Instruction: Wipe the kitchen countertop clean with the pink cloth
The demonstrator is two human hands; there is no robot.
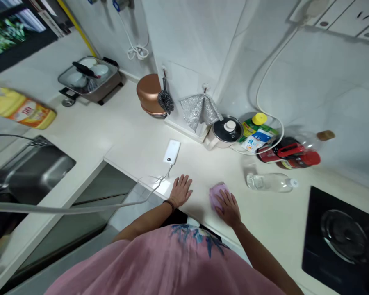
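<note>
My left hand (180,191) rests flat near the counter's front edge, its fingers spread and holding nothing. Just beyond it, a white power bank (172,152) lies on the countertop (199,166), and a white cable (144,199) runs from it toward the left. My right hand (229,207) holds a pink cleaning cloth (215,191) down against the counter. Its fingers lie over the right part of the cloth, and the left part shows. To the right of that hand, a clear plastic bottle (272,182) with a white cap lies on its side.
Along the wall are a lidded pot (223,133), food packets (255,138), red-capped bottles (292,155), a hanging silver cloth (197,108) and a copper-coloured pot (149,94). A black cooktop (313,241) lies right; a sink (49,164), yellow jug (18,108) and electric pan (101,92) lie left.
</note>
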